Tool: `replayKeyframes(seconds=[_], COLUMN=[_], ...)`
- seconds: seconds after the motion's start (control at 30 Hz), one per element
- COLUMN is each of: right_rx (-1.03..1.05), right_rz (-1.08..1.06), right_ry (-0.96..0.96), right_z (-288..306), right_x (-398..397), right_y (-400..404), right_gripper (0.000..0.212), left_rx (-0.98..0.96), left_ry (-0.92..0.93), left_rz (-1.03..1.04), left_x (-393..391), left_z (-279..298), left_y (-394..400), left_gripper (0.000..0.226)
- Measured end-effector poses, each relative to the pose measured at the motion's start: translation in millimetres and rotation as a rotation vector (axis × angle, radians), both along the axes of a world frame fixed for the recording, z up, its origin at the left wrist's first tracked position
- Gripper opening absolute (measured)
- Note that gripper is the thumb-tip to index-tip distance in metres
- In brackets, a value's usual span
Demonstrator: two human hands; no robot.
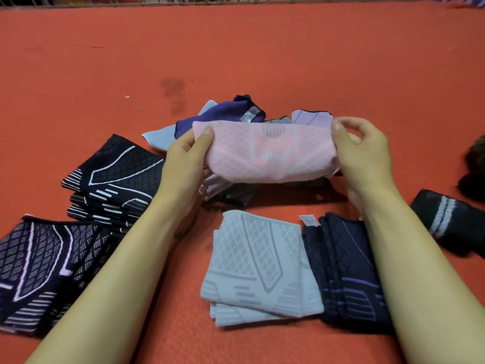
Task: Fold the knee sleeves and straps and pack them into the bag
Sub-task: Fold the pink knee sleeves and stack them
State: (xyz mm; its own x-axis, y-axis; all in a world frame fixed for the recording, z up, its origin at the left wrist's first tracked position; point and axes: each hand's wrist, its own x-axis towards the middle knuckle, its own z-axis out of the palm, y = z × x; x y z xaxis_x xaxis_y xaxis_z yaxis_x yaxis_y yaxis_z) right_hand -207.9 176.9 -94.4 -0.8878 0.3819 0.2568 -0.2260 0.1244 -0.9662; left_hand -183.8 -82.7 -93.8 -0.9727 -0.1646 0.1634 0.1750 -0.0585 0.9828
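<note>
A pink knee sleeve [265,153] is held up above the red cloth surface, stretched sideways. My left hand [183,164] grips its left end with the thumb on top. My right hand [362,153] pinches its right end. Below it lie a folded light grey sleeve [259,269] and a folded dark navy sleeve [346,271], side by side between my forearms. Black patterned sleeves lie stacked at the left [115,177] and near left [36,271]. A loose pile of purple and pale blue sleeves [223,116] sits behind the pink one. No bag is in view.
A black strap with grey stripes [446,222] lies at the right, near a dark object [475,169] at the frame's right edge. A metal railing [183,0] runs along the far edge of the red surface [236,53].
</note>
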Motion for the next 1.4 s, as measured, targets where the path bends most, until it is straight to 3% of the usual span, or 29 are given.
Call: replayKeyframes(seconds=[0.1,0.17,0.3,0.4,0.47,0.53,0.67,0.77,0.97,1.13,1.23,1.4], right_rx=[-0.013,0.047,0.149,0.195,0.172,0.142,0.200,0.256,0.478,0.746,0.627,-0.103], right_rz=[0.048,0.037,0.004,-0.022,-0.029,-0.024,0.043,0.090,0.153,0.277,0.225,0.122], right_ry=[0.016,0.033,0.066,0.068,0.057,0.010,-0.107,-0.128,-0.197,-0.416,-0.359,-0.197], right_z=[-1.3,-2.5,-5.2,-7.2,-6.1,-5.7,-7.7,-12.0,-11.1,-12.4,-13.9,-3.4], right_x=[-1.2,-1.8,-2.3,-2.2,-1.8,-3.9,-4.8,-4.6,-1.9,-1.6,-4.2,-10.1], right_y=[4.1,6.9,6.6,6.3,5.8,5.8,6.3,7.1,7.7,8.9,7.0,12.4], right_gripper=[0.013,0.017,0.019,0.022,0.026,0.038,0.070,0.068,0.070,0.063,0.057,0.044], left_rx=[0.008,-0.111,-0.340,-0.490,-0.560,-0.635,-0.657,-0.669,-0.779,-0.798,-0.680,-0.411], left_ry=[0.106,0.164,0.176,0.167,0.172,0.231,0.314,0.318,0.250,0.081,0.059,0.036], left_rz=[-0.098,-0.098,-0.101,-0.207,-0.239,-0.184,-0.011,0.113,0.162,0.206,0.232,0.252], left_x=[0.3,-0.1,7.6,12.3,12.6,12.4,10.2,7.8,8.6,5.3,2.3,2.0], left_z=[2.5,2.6,2.8,-1.6,-2.3,-1.2,-2.8,-2.1,-6.8,-10.7,-10.5,-4.4], left_y=[-2.2,-5.9,0.7,5.2,6.2,6.8,3.6,0.5,1.3,2.4,1.2,3.1], left_gripper=[0.024,0.028,0.012,0.034,0.033,0.024,0.033,0.034,0.033,0.034,0.034,0.026])
